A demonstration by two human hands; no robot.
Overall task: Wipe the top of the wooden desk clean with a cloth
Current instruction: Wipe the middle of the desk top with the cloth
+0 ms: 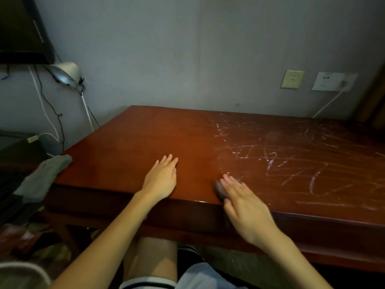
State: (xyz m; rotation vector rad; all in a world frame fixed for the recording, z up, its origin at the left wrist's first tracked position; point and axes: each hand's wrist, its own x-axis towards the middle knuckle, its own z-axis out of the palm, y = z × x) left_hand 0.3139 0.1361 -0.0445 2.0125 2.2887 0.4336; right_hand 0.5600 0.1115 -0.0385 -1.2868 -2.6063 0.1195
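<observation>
The reddish wooden desk [145,132] fills the middle of the view. Its left half looks smooth and glossy, while white chalky scribbles [281,159] cover the right half. My left hand [162,178] lies flat on the desk near the front edge, fingers apart, holding nothing. My right hand [243,203] presses a small dark grey cloth [219,189] onto the front edge, right at the border of the scribbled area. Most of the cloth is hidden under my palm and fingers.
A grey rag [45,174] hangs over the desk's left corner. A desk lamp [66,75] and cables sit by the wall at left, below a dark screen [20,28]. Two wall sockets [331,81] with a white cord are at the back right. My knee is under the desk.
</observation>
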